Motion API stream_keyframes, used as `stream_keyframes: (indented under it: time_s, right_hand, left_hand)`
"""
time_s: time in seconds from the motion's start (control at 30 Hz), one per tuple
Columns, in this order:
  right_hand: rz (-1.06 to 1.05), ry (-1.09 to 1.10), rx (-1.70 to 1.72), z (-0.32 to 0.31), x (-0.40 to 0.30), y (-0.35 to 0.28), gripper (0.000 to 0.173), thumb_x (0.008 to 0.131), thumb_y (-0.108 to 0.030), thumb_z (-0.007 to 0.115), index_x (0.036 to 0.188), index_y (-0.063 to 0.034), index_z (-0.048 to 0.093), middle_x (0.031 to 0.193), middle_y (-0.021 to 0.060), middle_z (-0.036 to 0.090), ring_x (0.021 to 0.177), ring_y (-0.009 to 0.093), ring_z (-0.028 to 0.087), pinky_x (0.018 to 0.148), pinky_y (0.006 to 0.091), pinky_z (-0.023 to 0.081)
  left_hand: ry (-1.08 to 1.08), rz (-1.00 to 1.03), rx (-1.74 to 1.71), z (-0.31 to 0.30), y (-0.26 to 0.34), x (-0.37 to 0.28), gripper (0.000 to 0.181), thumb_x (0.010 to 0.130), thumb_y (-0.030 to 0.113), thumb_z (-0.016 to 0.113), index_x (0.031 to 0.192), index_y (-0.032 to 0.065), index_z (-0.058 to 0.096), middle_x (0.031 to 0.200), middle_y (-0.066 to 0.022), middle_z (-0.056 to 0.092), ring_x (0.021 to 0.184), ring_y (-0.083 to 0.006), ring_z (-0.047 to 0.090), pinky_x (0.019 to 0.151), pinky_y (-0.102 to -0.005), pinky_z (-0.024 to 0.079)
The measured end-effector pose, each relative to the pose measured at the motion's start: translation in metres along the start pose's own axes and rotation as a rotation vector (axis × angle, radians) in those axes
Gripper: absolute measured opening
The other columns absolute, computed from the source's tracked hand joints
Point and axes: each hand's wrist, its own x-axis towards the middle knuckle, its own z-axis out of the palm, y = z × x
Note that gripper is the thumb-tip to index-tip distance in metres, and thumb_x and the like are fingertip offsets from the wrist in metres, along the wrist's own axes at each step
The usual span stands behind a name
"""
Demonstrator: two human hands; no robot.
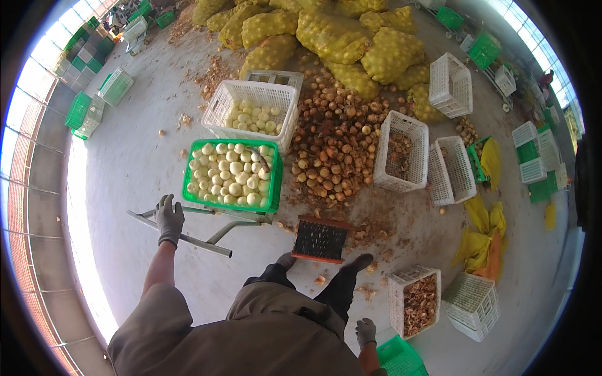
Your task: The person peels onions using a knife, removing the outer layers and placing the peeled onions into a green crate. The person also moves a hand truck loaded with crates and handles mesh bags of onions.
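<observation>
My left hand [170,219] wears a grey glove and lies over the metal handle frame of a cart [197,243]; whether its fingers close on the bar cannot be told. Beyond it, a green plastic crate [278,188] full of peeled onions [235,168] rests on the cart, with a curved, dark-handled tool [261,160] on top. My right hand [365,332], gloved too, hangs low at my side near a green crate [400,358], its fingers partly curled. Behind the full crate, a white crate [211,110] holds more peeled onions.
Unpeeled onions [334,141] lie heaped ahead, below yellow mesh sacks [329,35]. At my feet is a black-topped low stool or crate [321,238] with red edges. White crates [402,183] stand at the right, one [397,301] full of onion skins. Yellow sacking [484,225] lies on the floor.
</observation>
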Motion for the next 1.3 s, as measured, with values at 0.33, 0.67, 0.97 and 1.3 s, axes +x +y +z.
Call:
stream_keyframes:
  time_s: [0.33,0.67,0.97,1.3]
  right_hand:
    - [-0.256,-0.337,0.046,-0.041,0.156,-0.262,0.041,0.098,-0.014,0.052,0.136,0.0002,0.049,0.122,0.0125,0.056,0.094,0.021,0.054,0.085,0.0308,0.045]
    - [-0.087,-0.125,-0.057,-0.186,0.235,-0.337,0.048,0.096,-0.024,0.054,0.137,0.0004,0.044,0.126,0.0131,0.049,0.111,0.029,0.049,0.096,0.0355,0.039]
    - [-0.368,-0.105,-0.823,-0.111,0.229,-0.348,0.043,0.086,-0.016,0.067,0.125,0.0009,0.059,0.118,0.0130,0.064,0.094,0.026,0.061,0.086,0.0356,0.048]
    - [-0.359,-0.343,-0.282,0.072,0.211,-0.450,0.042,0.090,-0.008,0.065,0.130,-0.0035,0.057,0.116,0.0140,0.064,0.104,0.023,0.060,0.091,0.0314,0.047]
  left_hand:
    - [-0.103,-0.261,0.113,-0.027,0.105,-0.085,0.036,0.089,0.034,0.062,0.113,0.0084,0.068,0.122,-0.0112,0.064,0.119,-0.0274,0.055,0.112,-0.0437,0.025]
    - [-0.148,-0.425,0.257,-0.033,0.134,-0.097,0.035,0.090,0.033,0.057,0.112,0.0087,0.070,0.121,-0.0081,0.066,0.121,-0.0242,0.056,0.116,-0.0457,0.021]
    - [-0.133,-0.413,0.186,-0.046,0.149,-0.104,0.028,0.092,0.022,0.056,0.108,0.0041,0.070,0.118,-0.0105,0.065,0.116,-0.0304,0.052,0.108,-0.0442,0.031]
    - [-0.363,-0.041,-0.198,0.016,0.287,-0.014,0.036,0.085,0.019,0.066,0.115,-0.0016,0.063,0.115,-0.0205,0.064,0.110,-0.0401,0.058,0.097,-0.0448,0.045]
